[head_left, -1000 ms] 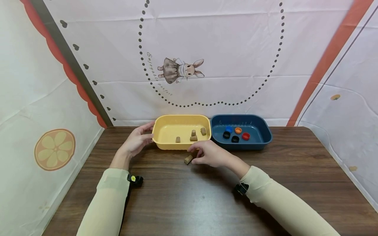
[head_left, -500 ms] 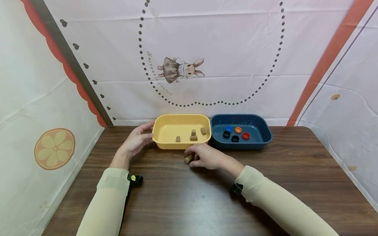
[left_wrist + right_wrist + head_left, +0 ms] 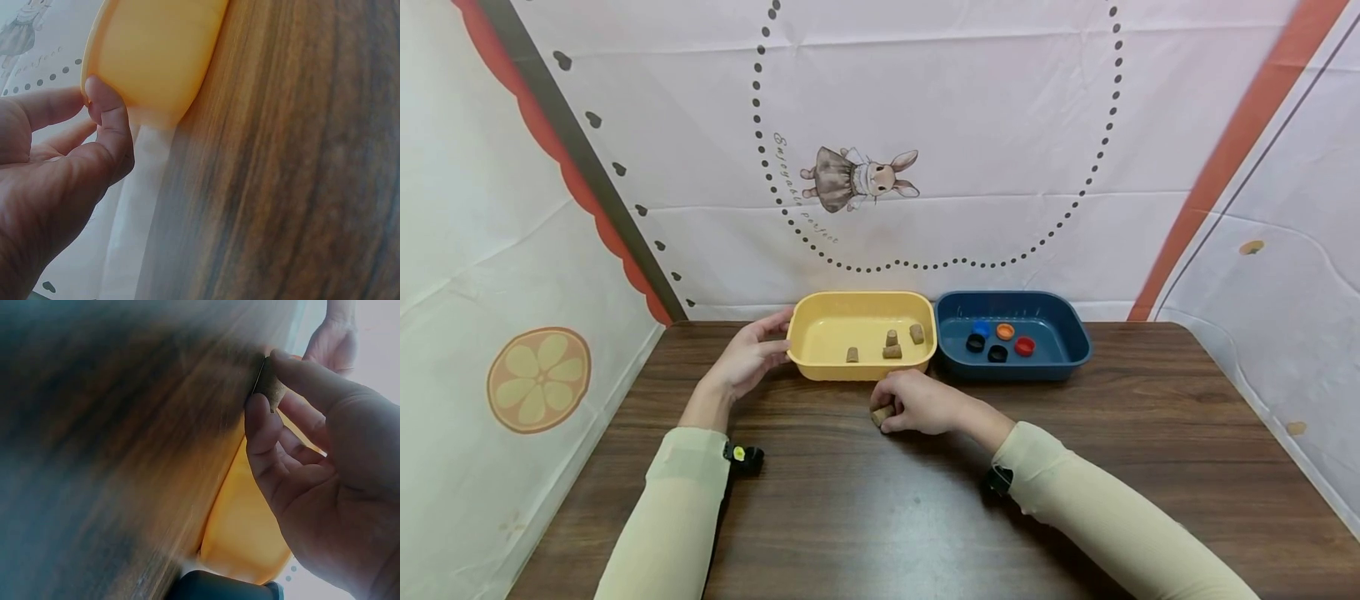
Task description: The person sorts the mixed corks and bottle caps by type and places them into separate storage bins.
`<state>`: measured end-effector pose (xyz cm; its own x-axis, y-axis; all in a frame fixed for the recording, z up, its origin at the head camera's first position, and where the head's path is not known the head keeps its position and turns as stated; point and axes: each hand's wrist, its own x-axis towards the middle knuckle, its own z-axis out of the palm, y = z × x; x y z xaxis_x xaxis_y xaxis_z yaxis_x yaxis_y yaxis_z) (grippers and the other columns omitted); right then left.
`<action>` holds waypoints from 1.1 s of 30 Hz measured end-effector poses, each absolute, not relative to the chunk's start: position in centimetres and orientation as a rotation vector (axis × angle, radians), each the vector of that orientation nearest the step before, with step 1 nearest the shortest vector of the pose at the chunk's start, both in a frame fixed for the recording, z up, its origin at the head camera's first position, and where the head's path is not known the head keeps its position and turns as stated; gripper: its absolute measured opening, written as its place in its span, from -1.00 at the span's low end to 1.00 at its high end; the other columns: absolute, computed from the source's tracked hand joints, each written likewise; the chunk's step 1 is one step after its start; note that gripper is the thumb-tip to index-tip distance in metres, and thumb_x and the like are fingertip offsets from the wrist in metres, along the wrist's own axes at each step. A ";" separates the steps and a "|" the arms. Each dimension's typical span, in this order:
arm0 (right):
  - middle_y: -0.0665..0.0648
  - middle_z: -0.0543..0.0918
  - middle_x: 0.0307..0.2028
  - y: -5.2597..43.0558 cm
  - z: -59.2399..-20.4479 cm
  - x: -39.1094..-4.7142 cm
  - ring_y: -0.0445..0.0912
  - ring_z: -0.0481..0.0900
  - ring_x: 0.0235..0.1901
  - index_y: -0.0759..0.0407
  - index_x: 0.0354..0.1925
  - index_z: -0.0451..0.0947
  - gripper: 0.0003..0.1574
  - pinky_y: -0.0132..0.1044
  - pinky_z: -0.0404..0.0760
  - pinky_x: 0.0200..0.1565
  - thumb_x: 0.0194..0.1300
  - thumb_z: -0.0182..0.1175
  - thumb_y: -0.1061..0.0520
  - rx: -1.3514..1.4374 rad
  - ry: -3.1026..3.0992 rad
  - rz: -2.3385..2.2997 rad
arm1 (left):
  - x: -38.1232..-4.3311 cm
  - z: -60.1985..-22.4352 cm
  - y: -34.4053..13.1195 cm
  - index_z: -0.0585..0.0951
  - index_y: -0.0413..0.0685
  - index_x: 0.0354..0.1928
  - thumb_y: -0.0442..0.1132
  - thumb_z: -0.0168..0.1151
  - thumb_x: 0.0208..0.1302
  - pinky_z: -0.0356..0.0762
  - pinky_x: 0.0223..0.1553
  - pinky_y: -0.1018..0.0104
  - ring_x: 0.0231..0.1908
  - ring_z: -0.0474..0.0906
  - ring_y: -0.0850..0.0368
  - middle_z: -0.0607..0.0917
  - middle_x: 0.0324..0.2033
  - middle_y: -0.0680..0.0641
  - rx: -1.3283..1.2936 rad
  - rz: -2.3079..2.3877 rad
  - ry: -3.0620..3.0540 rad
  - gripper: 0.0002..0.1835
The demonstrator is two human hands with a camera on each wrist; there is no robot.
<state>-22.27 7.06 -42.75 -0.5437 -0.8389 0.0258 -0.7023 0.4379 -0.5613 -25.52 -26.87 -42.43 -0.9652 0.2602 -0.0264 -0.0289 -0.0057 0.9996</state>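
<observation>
My right hand point(image 3: 921, 402) pinches a cork point(image 3: 882, 413) between thumb and fingertips, low over the table in front of the yellow tray point(image 3: 820, 372). In the right wrist view the cork point(image 3: 270, 386) shows between the thumb and index fingertips. At the tray's left end, my left hand point(image 3: 748, 354) grips the rim; the left wrist view shows its thumb point(image 3: 107, 103) at the tray wall and the other fingers on the far side. Several corks point(image 3: 892, 352) lie or stand inside the yellow tray, mostly toward its right half.
A dark blue tray point(image 3: 1060, 371) stands right beside the yellow one, with several bottle caps in it: black, blue, orange and a red cap point(image 3: 1024, 346). A printed cloth point(image 3: 1000, 167) hangs behind the wooden table point(image 3: 820, 517) and along both sides.
My right hand has shifted slightly left and closed its fingers round the cork on the table. The left hand stays on the tray's rim.
</observation>
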 end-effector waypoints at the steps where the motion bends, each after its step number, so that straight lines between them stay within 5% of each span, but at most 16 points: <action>1: 0.04 0.65 -0.17 7.0 -41.8 -21.7 -0.08 0.60 -0.23 0.15 -0.04 0.71 -0.73 -0.27 0.62 -0.18 0.31 0.50 0.18 -1.300 2.431 -0.771 | -25.5 -42.5 -26.9 0.14 -0.25 0.66 -0.58 0.06 0.51 0.67 -0.04 0.35 0.14 0.49 -0.17 0.20 0.39 -0.43 0.244 2.082 2.055 -0.26; 33: -0.07 0.67 -0.28 7.2 -39.0 -21.0 -0.15 0.62 -0.23 0.05 -0.07 0.69 -0.77 -0.28 0.67 -0.15 0.33 0.50 0.13 -1.170 2.480 -1.017 | -25.7 -42.9 -27.0 0.15 -0.24 0.66 -0.59 0.07 0.51 0.66 -0.07 0.38 0.08 0.50 -0.11 0.22 0.37 -0.40 0.235 2.090 2.057 -0.26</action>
<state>-20.97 7.24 -39.02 -0.6602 -0.7455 0.0918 -0.5953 0.4448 -0.6691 -25.72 -26.97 -42.88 -0.9676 0.2511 -0.0262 -0.0302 -0.0120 0.9995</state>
